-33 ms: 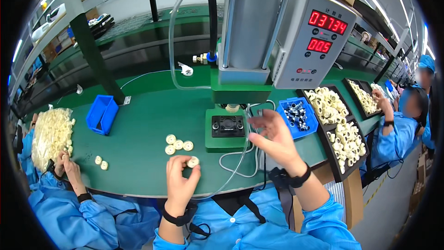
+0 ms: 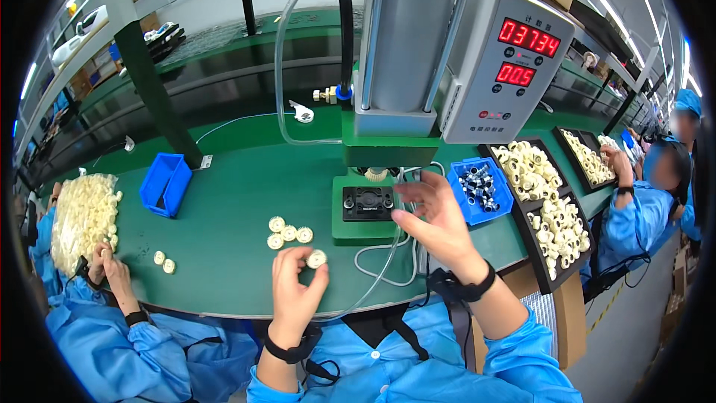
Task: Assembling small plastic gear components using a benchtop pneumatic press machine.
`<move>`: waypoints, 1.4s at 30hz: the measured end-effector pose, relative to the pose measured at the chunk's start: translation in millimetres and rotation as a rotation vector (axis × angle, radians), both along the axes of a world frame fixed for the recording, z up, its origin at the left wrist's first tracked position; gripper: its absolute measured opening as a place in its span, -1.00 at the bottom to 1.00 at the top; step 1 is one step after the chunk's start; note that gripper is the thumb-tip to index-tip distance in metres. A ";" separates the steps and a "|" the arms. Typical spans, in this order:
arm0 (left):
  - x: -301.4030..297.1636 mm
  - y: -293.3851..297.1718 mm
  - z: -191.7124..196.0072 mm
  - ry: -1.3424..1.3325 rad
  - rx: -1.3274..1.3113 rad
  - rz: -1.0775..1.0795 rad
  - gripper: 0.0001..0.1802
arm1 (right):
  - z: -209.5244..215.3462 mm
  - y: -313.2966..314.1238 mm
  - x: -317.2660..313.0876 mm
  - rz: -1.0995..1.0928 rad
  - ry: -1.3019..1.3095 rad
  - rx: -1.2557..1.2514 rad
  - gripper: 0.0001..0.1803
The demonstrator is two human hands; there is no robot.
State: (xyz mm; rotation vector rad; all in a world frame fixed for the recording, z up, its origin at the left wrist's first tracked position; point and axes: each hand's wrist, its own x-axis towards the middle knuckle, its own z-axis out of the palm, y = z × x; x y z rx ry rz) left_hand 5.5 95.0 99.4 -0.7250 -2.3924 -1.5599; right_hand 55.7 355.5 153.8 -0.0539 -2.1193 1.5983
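Observation:
Between the thumb and index finger of my left hand (image 2: 293, 291) is a small cream-coloured plastic gear (image 2: 316, 259), held just above the green table. Several similar cream gears (image 2: 289, 233) lie clustered beyond that hand. My right hand (image 2: 445, 227) is spread beside the press, fingers apart and slightly blurred, with nothing visible in it. Its fingertips are by the right edge of the black fixture block (image 2: 368, 204) on the green press base (image 2: 358, 235). A cream toothed part (image 2: 375, 174) shows under the press head, above the block.
Right of the press stand a blue bin (image 2: 496, 213) of dark metallic sleeves and a black tray (image 2: 548, 281) of cream parts. A clear hose (image 2: 373, 283) and grey cable cross the table. Another blue bin (image 2: 165, 184) stands left. Co-workers sit on both sides.
My right hand has shifted slightly left and its fingers have come closer to the fixture block. The left hand, still pinching the gear, has moved slightly right.

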 end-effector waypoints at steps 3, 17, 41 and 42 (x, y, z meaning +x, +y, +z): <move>-7.0 20.9 14.8 0.043 0.061 -0.071 -0.47 | 15.0 -25.2 -30.4 -0.077 0.064 0.015 -0.13; -67.1 113.4 12.3 0.162 -0.099 -0.122 -0.63 | -2.6 51.3 66.4 -0.481 -0.194 0.215 -0.14; 5.6 -40.6 -42.9 -0.106 0.220 0.194 -0.68 | 2.0 -5.7 2.1 -0.218 -0.036 0.236 -0.66; 6.4 -39.0 -41.6 -0.138 0.204 0.200 -0.69 | 3.9 -10.8 -10.6 -0.202 -0.005 0.255 -0.66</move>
